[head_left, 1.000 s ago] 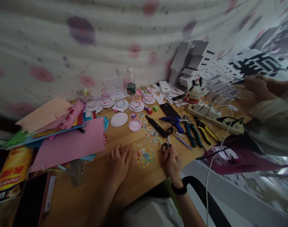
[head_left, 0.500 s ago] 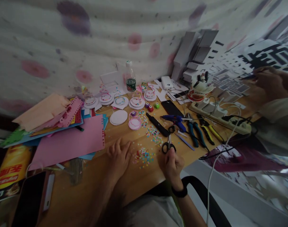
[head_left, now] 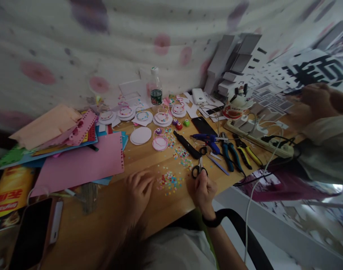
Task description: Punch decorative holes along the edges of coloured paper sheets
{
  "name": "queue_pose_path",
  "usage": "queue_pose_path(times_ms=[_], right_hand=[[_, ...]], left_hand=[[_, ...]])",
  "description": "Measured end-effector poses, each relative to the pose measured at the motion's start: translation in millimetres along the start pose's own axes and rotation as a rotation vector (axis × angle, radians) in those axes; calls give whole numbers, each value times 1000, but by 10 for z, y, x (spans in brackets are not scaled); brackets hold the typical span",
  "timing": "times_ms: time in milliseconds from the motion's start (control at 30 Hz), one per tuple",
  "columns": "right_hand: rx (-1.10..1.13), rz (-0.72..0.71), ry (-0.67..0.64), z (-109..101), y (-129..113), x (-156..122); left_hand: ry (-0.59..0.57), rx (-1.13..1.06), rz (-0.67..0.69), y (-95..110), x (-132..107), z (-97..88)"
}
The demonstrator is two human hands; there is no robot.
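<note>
My left hand (head_left: 139,189) rests on the wooden table with nothing in it, its fingers bent and the thumb apart. Right of it lies a pile of small coloured confetti dots (head_left: 171,182). My right hand (head_left: 205,189) is closed at the table's front edge, thumb against the fingers; what it pinches, if anything, is too small to see. Just beyond its fingertips is a pair of black-handled scissors (head_left: 199,171), partly overlapped by the hand. More dots are scattered farther back, beside a pink-edged round piece (head_left: 160,143) and white paper discs (head_left: 141,135).
Pink paper sheets (head_left: 87,159) are stacked at left, near a phone (head_left: 33,232). A blue glue gun (head_left: 206,138), pliers (head_left: 232,155) and a power strip (head_left: 261,140) lie to the right. A bottle (head_left: 156,90) stands at the back. Another person's hand (head_left: 319,99) is at far right.
My left hand's fingers have curled more and drawn together. My right hand has stayed closed beside the scissors. The whole view has shifted slightly.
</note>
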State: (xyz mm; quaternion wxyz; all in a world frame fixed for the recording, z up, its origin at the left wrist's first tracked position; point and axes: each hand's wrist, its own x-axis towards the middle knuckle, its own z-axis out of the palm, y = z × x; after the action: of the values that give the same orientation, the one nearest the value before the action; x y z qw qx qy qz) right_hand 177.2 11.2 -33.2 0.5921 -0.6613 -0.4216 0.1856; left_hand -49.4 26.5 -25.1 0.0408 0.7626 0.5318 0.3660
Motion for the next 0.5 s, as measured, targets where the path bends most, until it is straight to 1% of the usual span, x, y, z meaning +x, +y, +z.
queue_pose_path(times_ms=[67, 100, 167, 267, 333, 400, 500], right_hand=[[-8, 7, -11, -2, -4, 3], [-11, 11, -19, -2, -7, 5], [-6, 17, -31, 0, -19, 11], [18, 14, -39, 6, -40, 17], [29, 16, -36, 10, -47, 19], [38, 23, -37, 12, -47, 19], [52, 21, -37, 13, -38, 18]], left_hand=[[51, -29, -18, 35, -16, 6], [55, -36, -26, 41, -19, 16], [-4, -21, -22, 34, -18, 45], [-169, 70, 51, 6, -2, 102], [-239, 142, 86, -5, 9, 146], [-268, 191, 90, -9, 15, 186], [-265, 206, 78, -15, 15, 217]])
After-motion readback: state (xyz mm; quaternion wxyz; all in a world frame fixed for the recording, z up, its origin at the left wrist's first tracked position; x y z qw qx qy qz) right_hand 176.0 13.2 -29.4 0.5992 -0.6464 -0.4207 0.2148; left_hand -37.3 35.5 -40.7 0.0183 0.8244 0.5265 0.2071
